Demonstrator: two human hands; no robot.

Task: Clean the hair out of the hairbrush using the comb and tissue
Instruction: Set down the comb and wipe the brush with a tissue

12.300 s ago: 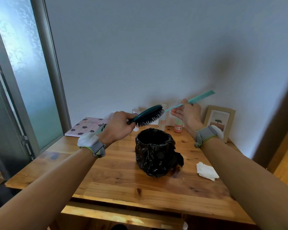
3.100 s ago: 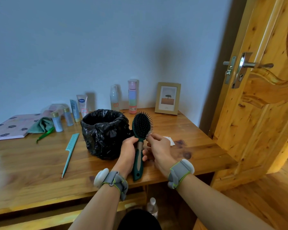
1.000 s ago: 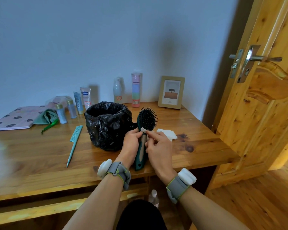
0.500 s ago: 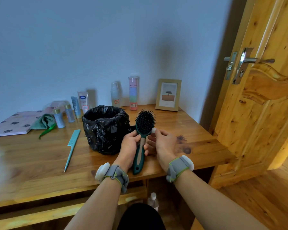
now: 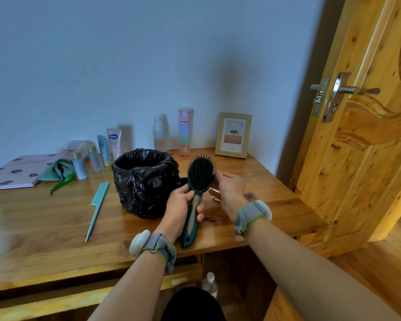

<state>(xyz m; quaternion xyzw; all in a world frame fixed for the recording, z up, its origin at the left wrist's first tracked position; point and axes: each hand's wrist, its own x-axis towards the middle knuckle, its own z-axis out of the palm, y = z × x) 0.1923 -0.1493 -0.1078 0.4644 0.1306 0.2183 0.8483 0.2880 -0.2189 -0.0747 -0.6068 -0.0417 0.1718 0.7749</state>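
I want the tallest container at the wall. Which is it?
The pink, blue and green banded cylinder left of the picture frame; it stands taller than the other containers.

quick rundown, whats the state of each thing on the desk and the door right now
hairbrush: upright, bristles facing the camera, gripped by the handle in the left hand
right hand: fingers at the brush head's right edge
comb: lying flat on the table, untouched
bin: open, lined with a black bag
picture frame: standing upright
tall pink bottle: upright, capped
door: open
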